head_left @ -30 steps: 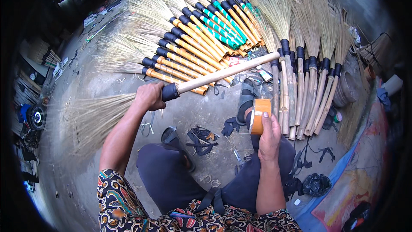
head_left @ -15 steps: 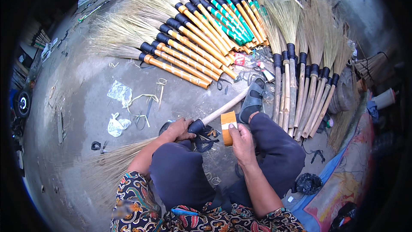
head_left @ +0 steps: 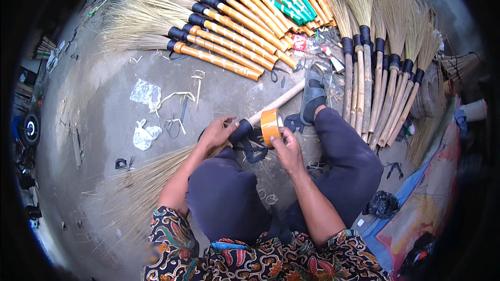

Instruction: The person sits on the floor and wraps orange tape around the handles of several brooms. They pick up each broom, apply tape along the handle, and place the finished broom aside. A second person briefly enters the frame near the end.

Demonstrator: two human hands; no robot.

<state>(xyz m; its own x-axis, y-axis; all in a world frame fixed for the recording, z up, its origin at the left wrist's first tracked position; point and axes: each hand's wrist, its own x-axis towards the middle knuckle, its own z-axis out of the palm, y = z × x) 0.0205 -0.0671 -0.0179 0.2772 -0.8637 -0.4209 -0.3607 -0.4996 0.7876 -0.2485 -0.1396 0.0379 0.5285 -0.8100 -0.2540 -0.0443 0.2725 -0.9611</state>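
Observation:
A grass broom lies across in front of me, its bristles (head_left: 151, 179) fanning to the lower left and its pale wooden handle (head_left: 281, 99) running up toward my sandalled foot (head_left: 313, 93). My left hand (head_left: 216, 132) is curled over the broom's neck, with thumb and forefinger beside the black collar (head_left: 241, 131). Some of its fingers are hidden beneath. In my right hand (head_left: 288, 148) is a roll of orange tape (head_left: 270, 126), pinched at its lower edge and held upright just right of the collar, near the handle. Black strips (head_left: 254, 152) lie below the collar.
Brooms with orange-wrapped handles (head_left: 224, 62) lie in a row ahead, a few with green wrapping (head_left: 284, 0). Bare-handled brooms (head_left: 367, 83) lie at the right. Clear plastic scraps (head_left: 146, 134) litter the floor to the left. A black bag (head_left: 384, 204) sits by my right knee.
My right hand has turned the tape roll, tilting it and bringing it nearer the handle. My left hand's fingers have loosened and lifted slightly at the collar. The whole view has shifted a little.

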